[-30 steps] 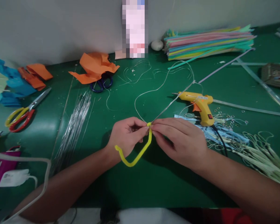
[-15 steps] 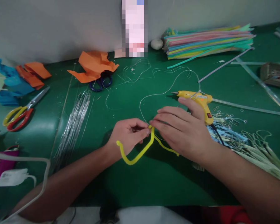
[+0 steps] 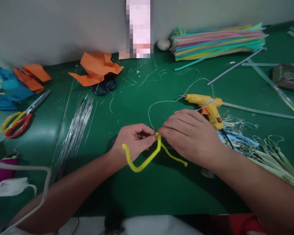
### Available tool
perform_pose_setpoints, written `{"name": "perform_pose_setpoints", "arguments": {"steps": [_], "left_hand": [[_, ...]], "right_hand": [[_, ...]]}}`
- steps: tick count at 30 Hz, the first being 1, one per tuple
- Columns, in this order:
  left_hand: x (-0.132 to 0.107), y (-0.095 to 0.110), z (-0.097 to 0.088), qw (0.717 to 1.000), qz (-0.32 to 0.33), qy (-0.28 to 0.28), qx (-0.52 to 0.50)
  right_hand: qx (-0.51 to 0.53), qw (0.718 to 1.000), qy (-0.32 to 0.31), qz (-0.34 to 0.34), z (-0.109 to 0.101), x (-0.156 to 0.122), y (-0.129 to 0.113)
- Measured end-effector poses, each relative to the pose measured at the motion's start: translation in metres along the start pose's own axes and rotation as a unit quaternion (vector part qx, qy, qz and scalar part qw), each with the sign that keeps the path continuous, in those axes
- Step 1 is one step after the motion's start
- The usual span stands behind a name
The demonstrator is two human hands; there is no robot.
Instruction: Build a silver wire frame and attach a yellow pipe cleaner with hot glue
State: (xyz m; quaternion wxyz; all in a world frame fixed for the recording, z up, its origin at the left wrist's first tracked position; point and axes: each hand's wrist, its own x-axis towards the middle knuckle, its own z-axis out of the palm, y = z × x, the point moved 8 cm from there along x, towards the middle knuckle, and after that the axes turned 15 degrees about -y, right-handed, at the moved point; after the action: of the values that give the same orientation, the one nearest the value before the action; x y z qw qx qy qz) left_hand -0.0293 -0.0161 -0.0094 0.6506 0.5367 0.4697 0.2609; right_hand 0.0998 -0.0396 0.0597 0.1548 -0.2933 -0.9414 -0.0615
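A bent yellow pipe cleaner is pinched at its upper bend between the thumb and fingers of my left hand. One arm of it curves down and left in front of that hand; the other slants down to the right. Closed fingers of my right hand meet the same bend from the right side, on a thin silvery wire. The wire rises from the bend, loops over the table and comes back behind my right hand. My right fingertips partly hide where wire and pipe cleaner meet.
A yellow glue gun lies just beyond my right hand, near tassels. Pipe cleaners are bundled at the back. Cut wires, red-and-yellow scissors and orange paper lie left. A white cable crosses my left forearm.
My right fingers have drawn closer together and lowered, uncovering the glue gun's orange trigger. The wire's far loop has shifted. My left hand keeps its pinch almost unmoved.
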Motion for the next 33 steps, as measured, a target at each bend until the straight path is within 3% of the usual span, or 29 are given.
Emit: {"name": "perform_pose_setpoints", "arguments": {"steps": [22,28,33], "left_hand": [[0.0046,-0.0017,0.0005,1.0,0.018,-0.01,-0.002],[0.0033,-0.0021,0.0017,1.0,0.017,-0.01,0.005],[0.0043,-0.005,0.0017,0.999,0.031,-0.014,-0.003]], "right_hand": [[0.007,1.0,-0.005,-0.02,-0.0026,-0.0005,0.0004],[0.026,0.998,-0.047,-0.015,-0.0032,0.0012,0.0019],[0.059,0.997,-0.044,-0.005,-0.0008,-0.0003,0.0066]]}}
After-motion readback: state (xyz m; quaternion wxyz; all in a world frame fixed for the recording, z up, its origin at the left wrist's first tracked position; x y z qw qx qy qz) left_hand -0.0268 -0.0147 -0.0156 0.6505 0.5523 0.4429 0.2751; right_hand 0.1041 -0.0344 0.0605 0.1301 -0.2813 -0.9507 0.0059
